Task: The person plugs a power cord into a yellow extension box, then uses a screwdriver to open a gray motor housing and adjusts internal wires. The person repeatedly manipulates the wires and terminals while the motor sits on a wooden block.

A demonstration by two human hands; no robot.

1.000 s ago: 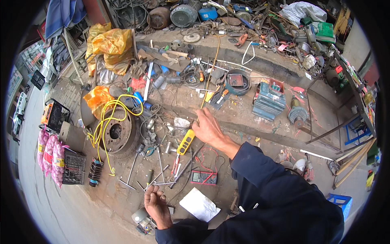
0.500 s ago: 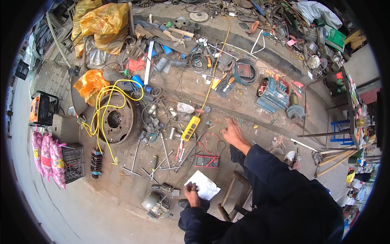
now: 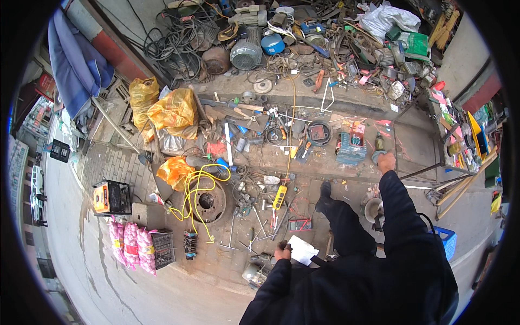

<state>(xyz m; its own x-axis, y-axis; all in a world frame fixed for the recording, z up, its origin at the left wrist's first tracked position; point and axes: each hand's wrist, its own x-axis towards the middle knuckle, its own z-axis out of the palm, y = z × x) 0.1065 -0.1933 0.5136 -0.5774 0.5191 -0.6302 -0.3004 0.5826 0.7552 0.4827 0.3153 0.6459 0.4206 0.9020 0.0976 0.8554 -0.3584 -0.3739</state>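
My right hand (image 3: 386,161) is stretched out to the right, just below a small green-bodied tool (image 3: 378,144) lying beside a blue-grey power tool (image 3: 351,149). Whether it touches or holds the small tool is hidden by the back of the hand. My left hand (image 3: 282,252) hangs low with its fingers curled, next to a white sheet of paper (image 3: 302,250) and above a small grey motor (image 3: 254,269). My dark shoe (image 3: 324,193) stands on the concrete between both hands.
Scattered tools cover the ground: a yellow meter (image 3: 279,197), wrenches (image 3: 259,222), a rusty wheel hub (image 3: 208,201) with yellow hose, orange bags (image 3: 174,111), an orange generator (image 3: 110,198), pink sacks (image 3: 130,244). A blue crate (image 3: 447,241) sits at right, a cluttered shelf (image 3: 457,146) beyond.
I have risen and the view has pulled back. My right hand swung from the middle of the tool pile far out to the right. My left hand stays by the white paper.
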